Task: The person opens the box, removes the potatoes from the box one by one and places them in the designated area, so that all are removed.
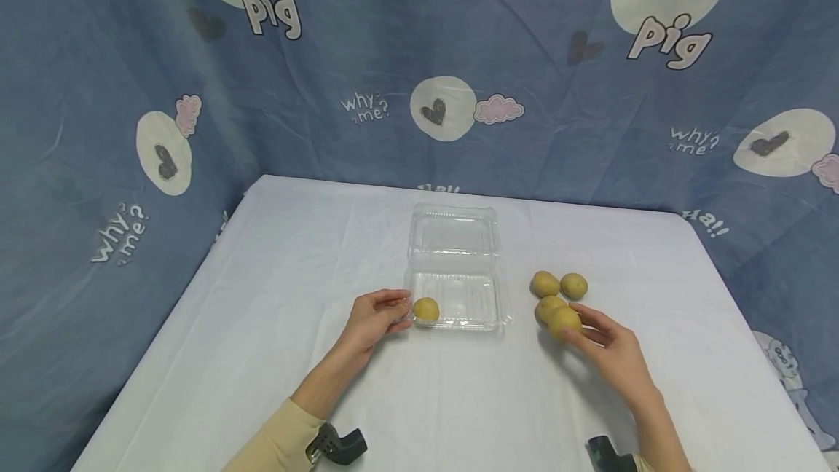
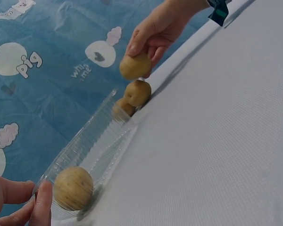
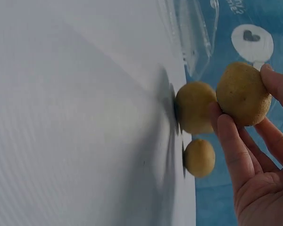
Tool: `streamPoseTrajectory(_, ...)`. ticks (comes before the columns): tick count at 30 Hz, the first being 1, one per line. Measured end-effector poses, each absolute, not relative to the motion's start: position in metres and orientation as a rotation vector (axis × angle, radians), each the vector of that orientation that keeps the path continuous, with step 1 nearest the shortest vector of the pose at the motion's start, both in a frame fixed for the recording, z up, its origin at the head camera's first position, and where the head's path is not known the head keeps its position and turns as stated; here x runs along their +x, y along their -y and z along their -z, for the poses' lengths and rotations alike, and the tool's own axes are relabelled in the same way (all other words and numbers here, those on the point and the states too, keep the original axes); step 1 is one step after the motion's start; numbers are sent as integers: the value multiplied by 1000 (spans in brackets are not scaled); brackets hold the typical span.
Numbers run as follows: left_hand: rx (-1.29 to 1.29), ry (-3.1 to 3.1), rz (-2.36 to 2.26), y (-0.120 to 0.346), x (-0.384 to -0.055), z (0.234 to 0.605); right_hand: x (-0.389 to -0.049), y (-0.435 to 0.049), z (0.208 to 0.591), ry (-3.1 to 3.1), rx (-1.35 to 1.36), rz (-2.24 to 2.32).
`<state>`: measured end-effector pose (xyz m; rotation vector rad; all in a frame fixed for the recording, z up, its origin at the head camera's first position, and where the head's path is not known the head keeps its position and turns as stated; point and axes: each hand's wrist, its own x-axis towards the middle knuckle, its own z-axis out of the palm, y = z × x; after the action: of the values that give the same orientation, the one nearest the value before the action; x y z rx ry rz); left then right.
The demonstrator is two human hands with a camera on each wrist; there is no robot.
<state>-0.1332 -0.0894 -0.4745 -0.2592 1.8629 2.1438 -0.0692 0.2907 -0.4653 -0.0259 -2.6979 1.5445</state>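
Note:
A clear plastic clamshell box (image 1: 462, 301) lies with its lid (image 1: 454, 231) laid back on a white-covered table. One potato (image 1: 427, 309) sits in the box's front left corner. At that corner my left hand (image 1: 375, 320) pinches the box's edge between thumb and fingers, as the left wrist view shows close up. To the right, my right hand (image 1: 609, 355) grips a potato (image 3: 244, 94) with thumb and fingertips, above the table surface. Just behind it a loose potato (image 1: 549, 308) is partly covered by the held one. Two more potatoes, one left (image 1: 545, 284) and one right (image 1: 574, 286), lie farther back.
The white tablecloth (image 1: 295, 253) spreads around the box and potatoes. A blue printed curtain (image 1: 367, 35) hangs behind the table's far edge and along its sides. Dark bands (image 1: 337, 446) are strapped at both wrists.

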Motion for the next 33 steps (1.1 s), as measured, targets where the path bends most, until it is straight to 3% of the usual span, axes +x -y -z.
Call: streamPoseTrajectory(33,-269,-1863,-2146,89,-133,473,-83,-323,467,2710,-278,-1477)
